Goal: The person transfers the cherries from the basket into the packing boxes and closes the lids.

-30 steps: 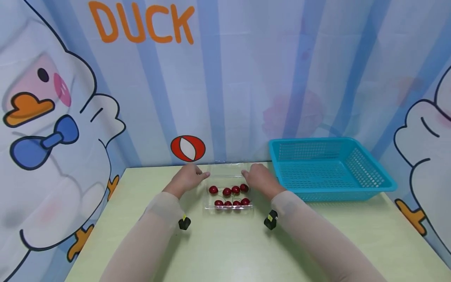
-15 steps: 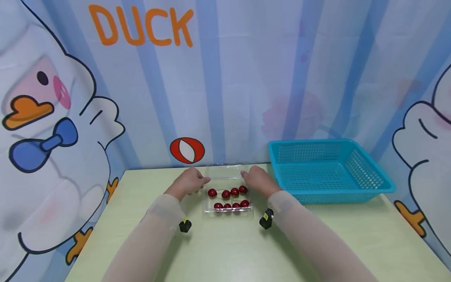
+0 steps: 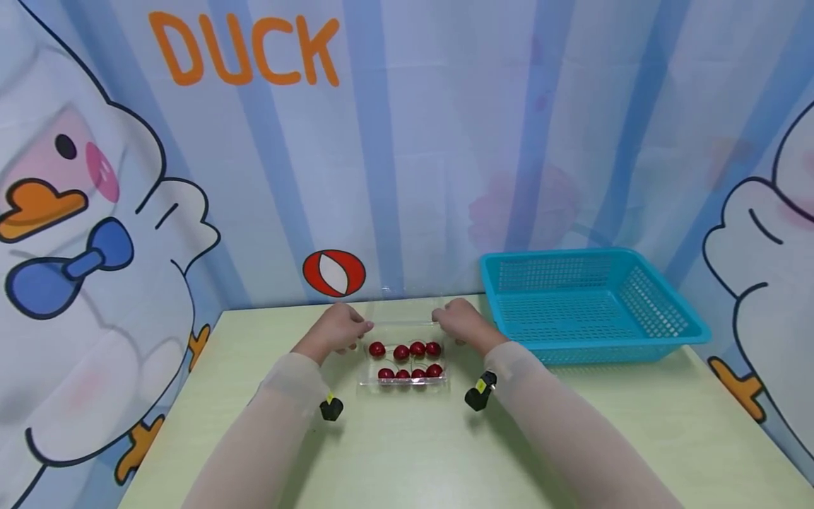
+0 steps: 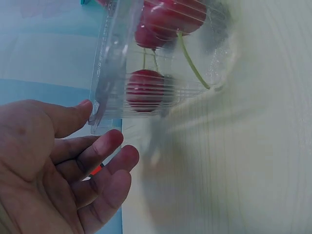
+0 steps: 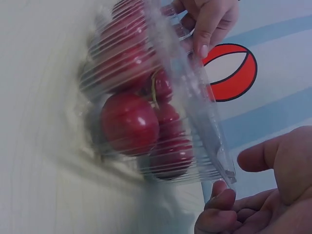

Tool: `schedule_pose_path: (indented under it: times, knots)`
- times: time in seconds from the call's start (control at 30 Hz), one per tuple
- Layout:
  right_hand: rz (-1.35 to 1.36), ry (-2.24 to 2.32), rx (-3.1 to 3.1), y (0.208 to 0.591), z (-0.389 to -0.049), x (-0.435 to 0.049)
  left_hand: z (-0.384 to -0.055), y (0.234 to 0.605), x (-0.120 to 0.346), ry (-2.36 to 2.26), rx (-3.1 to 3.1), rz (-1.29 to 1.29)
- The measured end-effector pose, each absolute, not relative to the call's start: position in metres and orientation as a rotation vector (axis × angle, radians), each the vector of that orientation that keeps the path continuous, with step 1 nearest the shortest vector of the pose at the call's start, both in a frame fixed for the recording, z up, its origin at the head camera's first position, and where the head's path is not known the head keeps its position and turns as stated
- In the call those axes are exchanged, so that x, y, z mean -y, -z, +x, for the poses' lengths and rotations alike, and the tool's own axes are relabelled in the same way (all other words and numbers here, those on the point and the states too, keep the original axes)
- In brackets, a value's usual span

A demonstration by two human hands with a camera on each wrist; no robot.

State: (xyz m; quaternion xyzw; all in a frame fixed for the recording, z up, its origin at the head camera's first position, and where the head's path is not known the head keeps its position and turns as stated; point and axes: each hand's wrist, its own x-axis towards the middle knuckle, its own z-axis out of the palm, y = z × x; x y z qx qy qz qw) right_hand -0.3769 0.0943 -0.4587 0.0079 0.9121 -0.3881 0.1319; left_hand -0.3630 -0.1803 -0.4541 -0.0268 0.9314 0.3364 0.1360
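A clear plastic clamshell box (image 3: 403,382) stands near the table's back edge, holding several dark red cherries (image 3: 401,353) with green stems. Its see-through lid (image 3: 407,309) is folded up at the back and hard to make out. At the back left corner my left hand (image 3: 333,326) pinches the rim between thumb and index finger; the left wrist view shows its other fingers loosely bent below. My right hand (image 3: 464,322) holds the back right corner. In the right wrist view its curled fingers (image 5: 219,195) touch that corner and the thumb is close beside it.
To the right of the box stands a blue plastic basket (image 3: 579,348) with perforated sides. A curtain (image 3: 432,177) printed with ducks hangs right behind the table (image 3: 407,452). A black wrist device (image 3: 331,408) is on my left wrist, another (image 3: 480,392) on the right.
The head view has shifted slightly. The box and both hands have come a little closer to me, and the lid at the back looks slightly more raised. Both hands stay at the same corners.
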Motion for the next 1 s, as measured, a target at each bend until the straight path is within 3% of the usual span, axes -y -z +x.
schedule_pose_path:
  times: [0.37,1.0]
  knots:
    - [-0.093,1.206,-2.696,0.459,-0.375,-0.094,-0.364,0.454,0.182,-1.131,-2.648,-0.189]
    - [-0.157,1.441,-2.847,0.463,-0.374,-0.093,-0.362,0.421,0.188,-1.475,-2.439,-0.068]
